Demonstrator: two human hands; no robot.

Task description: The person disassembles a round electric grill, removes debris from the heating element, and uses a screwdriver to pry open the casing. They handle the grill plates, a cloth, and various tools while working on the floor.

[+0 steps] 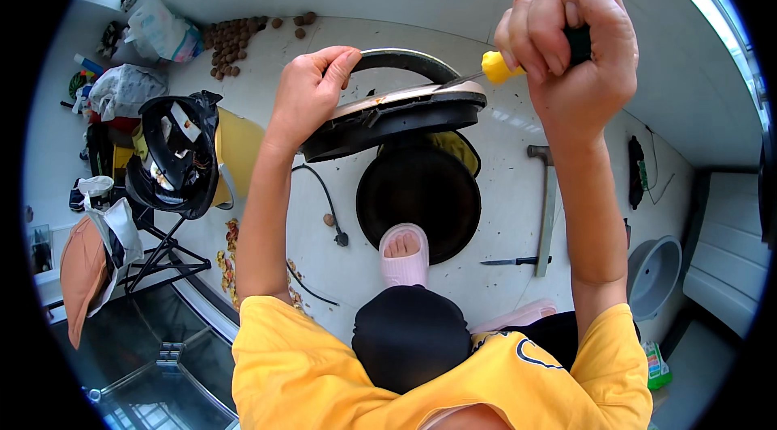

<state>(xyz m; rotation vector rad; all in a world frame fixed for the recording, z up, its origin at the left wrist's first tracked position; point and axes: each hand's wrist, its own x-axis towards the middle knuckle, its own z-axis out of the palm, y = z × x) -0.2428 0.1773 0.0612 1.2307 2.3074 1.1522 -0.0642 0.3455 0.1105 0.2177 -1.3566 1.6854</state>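
Observation:
My left hand [314, 90] grips the rim of a round black appliance shell [396, 118] with a pale edge, tilted up in front of me. In my right fist is a screwdriver [499, 67] with a yellow and dark green handle. Its thin shaft points left, and the tip meets the shell's pale edge near the right end. Below the shell, a round dark pan-like plate [421, 195] lies on the floor, with my foot in a pink slipper [404, 256] against its near edge. I cannot make out whether shell and plate are joined.
A hammer [547, 203] and a knife [514, 261] lie at right, near a grey basin [654, 275]. A power cord with a plug [341, 238] is left of the plate. Further left stands a yellow bin [239, 151] with a black bag. Walnut-like round things [231, 46] cluster far left.

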